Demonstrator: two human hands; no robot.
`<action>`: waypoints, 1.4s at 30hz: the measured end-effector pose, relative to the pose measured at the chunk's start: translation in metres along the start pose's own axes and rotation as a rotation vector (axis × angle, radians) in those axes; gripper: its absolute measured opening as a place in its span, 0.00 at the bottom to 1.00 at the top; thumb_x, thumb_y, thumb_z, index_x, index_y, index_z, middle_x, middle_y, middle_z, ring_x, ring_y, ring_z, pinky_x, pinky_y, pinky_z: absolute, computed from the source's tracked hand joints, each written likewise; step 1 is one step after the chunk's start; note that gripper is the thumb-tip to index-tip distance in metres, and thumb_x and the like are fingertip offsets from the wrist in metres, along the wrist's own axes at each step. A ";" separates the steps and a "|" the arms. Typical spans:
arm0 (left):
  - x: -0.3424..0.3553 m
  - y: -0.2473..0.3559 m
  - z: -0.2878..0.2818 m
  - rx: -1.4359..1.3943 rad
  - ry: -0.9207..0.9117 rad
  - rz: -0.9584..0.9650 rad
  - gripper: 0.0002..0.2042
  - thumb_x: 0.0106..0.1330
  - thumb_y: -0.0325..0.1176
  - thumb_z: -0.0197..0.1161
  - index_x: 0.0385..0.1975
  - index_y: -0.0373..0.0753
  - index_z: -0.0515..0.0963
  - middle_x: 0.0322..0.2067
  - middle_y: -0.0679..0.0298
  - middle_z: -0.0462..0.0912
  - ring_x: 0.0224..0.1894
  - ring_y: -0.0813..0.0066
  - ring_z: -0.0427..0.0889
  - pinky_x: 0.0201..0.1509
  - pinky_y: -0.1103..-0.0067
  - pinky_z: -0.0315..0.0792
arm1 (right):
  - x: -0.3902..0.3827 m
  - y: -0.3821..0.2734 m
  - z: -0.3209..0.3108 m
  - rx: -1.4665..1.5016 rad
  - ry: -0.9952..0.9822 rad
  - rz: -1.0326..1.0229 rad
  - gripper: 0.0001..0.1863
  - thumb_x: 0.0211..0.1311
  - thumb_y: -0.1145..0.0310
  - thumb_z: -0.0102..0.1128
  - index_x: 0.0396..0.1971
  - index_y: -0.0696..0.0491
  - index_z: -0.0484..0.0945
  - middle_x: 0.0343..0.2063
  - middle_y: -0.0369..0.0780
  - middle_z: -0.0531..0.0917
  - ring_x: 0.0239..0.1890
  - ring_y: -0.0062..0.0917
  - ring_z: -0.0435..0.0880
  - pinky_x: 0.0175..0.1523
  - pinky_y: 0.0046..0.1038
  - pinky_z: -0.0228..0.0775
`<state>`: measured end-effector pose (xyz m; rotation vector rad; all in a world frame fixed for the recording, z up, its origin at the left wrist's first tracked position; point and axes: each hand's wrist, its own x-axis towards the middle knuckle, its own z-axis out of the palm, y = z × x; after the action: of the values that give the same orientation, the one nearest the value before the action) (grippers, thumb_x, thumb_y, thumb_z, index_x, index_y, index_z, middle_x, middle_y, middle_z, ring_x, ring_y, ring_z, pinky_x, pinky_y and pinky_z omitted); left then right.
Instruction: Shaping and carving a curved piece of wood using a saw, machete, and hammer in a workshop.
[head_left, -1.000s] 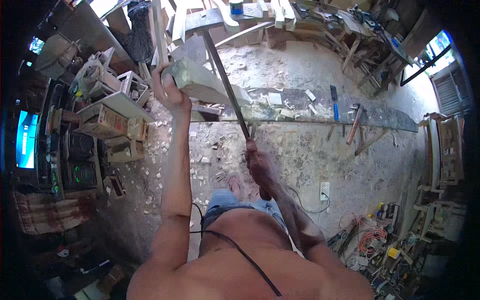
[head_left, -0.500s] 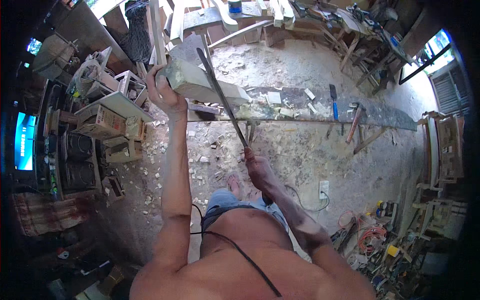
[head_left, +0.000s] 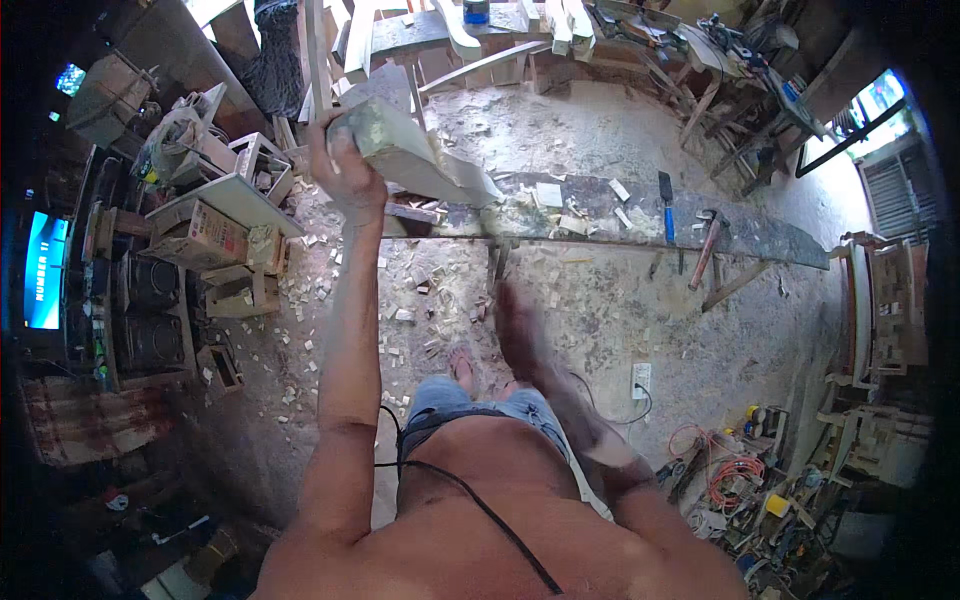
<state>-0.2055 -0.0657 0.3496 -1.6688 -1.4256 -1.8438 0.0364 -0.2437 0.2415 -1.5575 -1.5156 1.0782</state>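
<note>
Block of pale, squared wood [head_left: 415,160]: long axis rightward from left hand [head_left: 350,180], clamped on end. Right hand [head_left: 518,325] farther, blurred; can't tell grip.

The right hand [head_left: 517,322] is heavily blurred, its grip impossible to make out. The block [head_left: 412,155] hides part of the bench [head_left: 745,232]; the top edge crops the jar [head_left: 476,14].

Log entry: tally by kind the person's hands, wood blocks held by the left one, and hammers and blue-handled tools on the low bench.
Hands: 2 (left hand; right hand, blurred)
Held wood block: 1
Hammer on the low bench: 1
Blue-handled tool there: 1
Total: 5
</note>
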 end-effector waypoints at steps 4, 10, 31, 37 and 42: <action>-0.012 -0.006 -0.011 -0.167 0.054 -0.166 0.12 0.70 0.34 0.55 0.38 0.28 0.77 0.45 0.50 0.82 0.45 0.52 0.83 0.52 0.65 0.75 | 0.004 0.025 -0.014 0.078 -0.299 0.424 0.42 0.78 0.34 0.35 0.22 0.62 0.72 0.16 0.48 0.73 0.23 0.40 0.75 0.31 0.44 0.64; 0.000 0.003 -0.007 -0.048 0.039 -0.099 0.20 0.70 0.42 0.46 0.43 0.29 0.78 0.38 0.53 0.82 0.41 0.62 0.80 0.52 0.68 0.72 | 0.010 -0.096 -0.081 0.641 -0.011 -0.111 0.40 0.65 0.20 0.41 0.23 0.47 0.68 0.12 0.28 0.61 0.13 0.15 0.58 0.17 0.24 0.49; 0.007 -0.014 0.006 0.038 0.008 0.012 0.19 0.70 0.40 0.48 0.42 0.27 0.77 0.39 0.47 0.81 0.41 0.51 0.81 0.51 0.66 0.73 | 0.021 -0.112 -0.067 0.900 0.103 -0.425 0.28 0.79 0.43 0.44 0.28 0.54 0.70 0.15 0.35 0.66 0.16 0.27 0.65 0.22 0.33 0.53; 0.005 -0.012 0.008 -0.041 0.038 0.175 0.13 0.64 0.30 0.68 0.40 0.31 0.72 0.41 0.48 0.82 0.41 0.48 0.84 0.43 0.62 0.76 | 0.006 0.012 0.008 0.076 -0.071 -0.007 0.28 0.81 0.53 0.43 0.23 0.56 0.74 0.16 0.49 0.72 0.20 0.39 0.75 0.29 0.40 0.65; 0.006 -0.017 0.011 -0.020 0.069 -0.038 0.22 0.70 0.43 0.47 0.40 0.27 0.78 0.38 0.50 0.81 0.41 0.54 0.81 0.51 0.66 0.73 | 0.005 -0.060 -0.029 0.182 -0.392 0.512 0.35 0.81 0.41 0.39 0.22 0.55 0.73 0.15 0.45 0.71 0.18 0.38 0.73 0.27 0.38 0.63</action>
<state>-0.2136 -0.0463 0.3449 -1.5818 -1.4253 -1.9230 0.0381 -0.2322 0.3075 -1.7173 -1.2281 1.8473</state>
